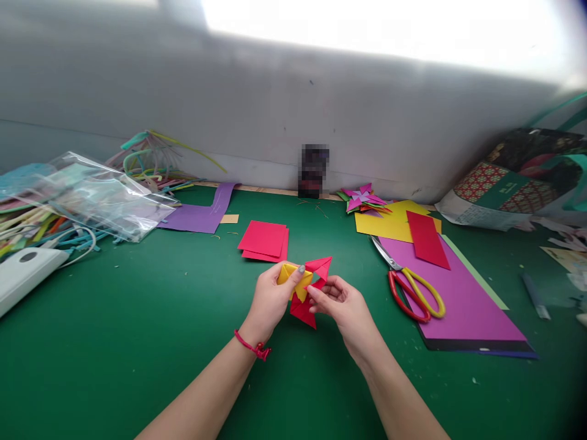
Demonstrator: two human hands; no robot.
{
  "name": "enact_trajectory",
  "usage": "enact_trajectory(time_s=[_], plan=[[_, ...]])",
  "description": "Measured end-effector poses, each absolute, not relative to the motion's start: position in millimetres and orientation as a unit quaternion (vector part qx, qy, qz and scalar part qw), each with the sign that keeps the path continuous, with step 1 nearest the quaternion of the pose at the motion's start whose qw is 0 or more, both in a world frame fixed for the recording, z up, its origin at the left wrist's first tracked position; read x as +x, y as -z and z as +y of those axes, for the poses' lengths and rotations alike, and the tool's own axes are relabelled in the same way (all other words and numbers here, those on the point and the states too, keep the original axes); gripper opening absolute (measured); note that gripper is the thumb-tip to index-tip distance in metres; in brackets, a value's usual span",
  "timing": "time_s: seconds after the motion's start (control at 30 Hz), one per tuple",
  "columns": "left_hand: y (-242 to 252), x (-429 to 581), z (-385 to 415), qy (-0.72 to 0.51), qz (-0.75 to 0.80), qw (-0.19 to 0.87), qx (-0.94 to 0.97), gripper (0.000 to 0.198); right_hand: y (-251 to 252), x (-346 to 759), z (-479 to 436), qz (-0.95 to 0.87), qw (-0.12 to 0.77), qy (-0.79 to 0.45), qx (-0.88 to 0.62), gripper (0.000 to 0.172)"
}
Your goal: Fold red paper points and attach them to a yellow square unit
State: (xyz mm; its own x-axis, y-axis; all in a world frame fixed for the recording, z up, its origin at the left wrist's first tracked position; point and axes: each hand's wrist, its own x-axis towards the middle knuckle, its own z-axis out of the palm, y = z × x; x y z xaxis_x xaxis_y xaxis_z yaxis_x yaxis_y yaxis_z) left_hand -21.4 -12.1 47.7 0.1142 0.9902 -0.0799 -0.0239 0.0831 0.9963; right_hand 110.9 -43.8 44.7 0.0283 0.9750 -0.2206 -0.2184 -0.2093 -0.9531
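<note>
Above the green table, my left hand (269, 298) pinches a folded yellow paper piece (293, 276), thumb on top. Joined to it is folded red paper (303, 310), which sticks out above and below the yellow part. My right hand (338, 300) grips a pointed flap of the red paper between thumb and fingers. Parts of both papers are hidden by the fingers. Just beyond my left hand lie two red paper squares (262, 239), one partly over the other.
Red-and-yellow-handled scissors (409, 282) lie on purple sheets (468, 311) at right. Folded paper stars (362, 198) sit by the wall, near yellow paper (380, 225). A clear plastic bag (114, 201), purple paper (195, 218) and a white device (27, 274) are at left.
</note>
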Motion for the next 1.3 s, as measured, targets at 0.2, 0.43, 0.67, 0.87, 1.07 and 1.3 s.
enact_trajectory(time_s=[0.2, 0.43, 0.67, 0.87, 1.07, 1.3], plan=[[-38.2, -15.5, -16.1, -0.477, 0.484, 0.557, 0.477, 0.026, -43.6, 105.4, -44.5, -0.364, 0.541, -0.550, -0.522, 0.025], [-29.0, -1.2, -23.0, -0.532, 0.487, 0.551, 0.420, 0.023, -39.3, 91.9, -49.0, -0.350, 0.582, -0.488, -0.549, 0.023], [-28.3, 4.8, -29.3, -0.556, 0.470, 0.563, 0.391, 0.023, -38.8, 82.9, -51.8, -0.360, 0.587, -0.433, -0.581, 0.021], [-30.8, 3.9, -27.7, -0.560, 0.457, 0.575, 0.385, 0.024, -42.2, 79.7, -52.1, -0.362, 0.599, -0.416, -0.581, 0.020], [-27.8, 2.5, -24.7, -0.561, 0.449, 0.585, 0.376, 0.022, -41.4, 87.9, -46.1, -0.360, 0.590, -0.467, -0.552, 0.024], [-23.8, 0.3, -24.1, -0.544, 0.427, 0.635, 0.346, 0.024, -42.5, 90.3, -46.7, -0.374, 0.572, -0.454, -0.572, 0.023]])
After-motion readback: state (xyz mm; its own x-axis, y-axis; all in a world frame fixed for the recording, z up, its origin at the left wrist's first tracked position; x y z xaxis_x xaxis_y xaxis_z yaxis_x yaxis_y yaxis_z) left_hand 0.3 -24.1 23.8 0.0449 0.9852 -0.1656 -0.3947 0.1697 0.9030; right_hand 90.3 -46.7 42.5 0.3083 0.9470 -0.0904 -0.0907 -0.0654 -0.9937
